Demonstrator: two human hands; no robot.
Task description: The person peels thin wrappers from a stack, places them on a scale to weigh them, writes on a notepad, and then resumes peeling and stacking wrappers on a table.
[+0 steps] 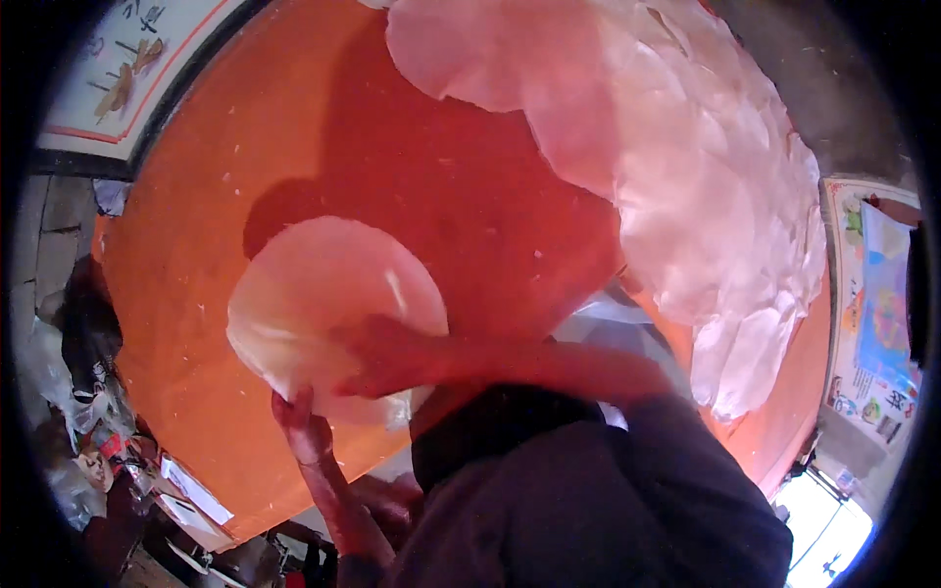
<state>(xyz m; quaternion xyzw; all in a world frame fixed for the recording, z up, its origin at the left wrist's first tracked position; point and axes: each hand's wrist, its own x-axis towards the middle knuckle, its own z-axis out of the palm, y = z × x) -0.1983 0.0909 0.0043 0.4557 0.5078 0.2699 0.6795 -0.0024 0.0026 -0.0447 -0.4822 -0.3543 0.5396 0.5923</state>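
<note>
A thin, pale, round sheet (pixel 316 272), perhaps a flatbread or dough wrapper, lies over the orange table covering. My left hand (pixel 305 426) pinches its near edge, with the thumb on top. Across its near half reaches my right hand (pixel 386 360), blurred, fingers pointing left; whether they grip the sheet is unclear. To the right, a broad layer of similar thin sheets (pixel 706 184) overlaps, with wavy edges and a glossy surface.
The orange-covered table (pixel 184 294) carries small pale crumbs. Plastic bags (pixel 66 389) and a cardboard box (pixel 195 507) crowd its left side. Posters with pictures and writing (pixel 875 316) hang at the right. A framed board (pixel 132 66) stands at the upper left.
</note>
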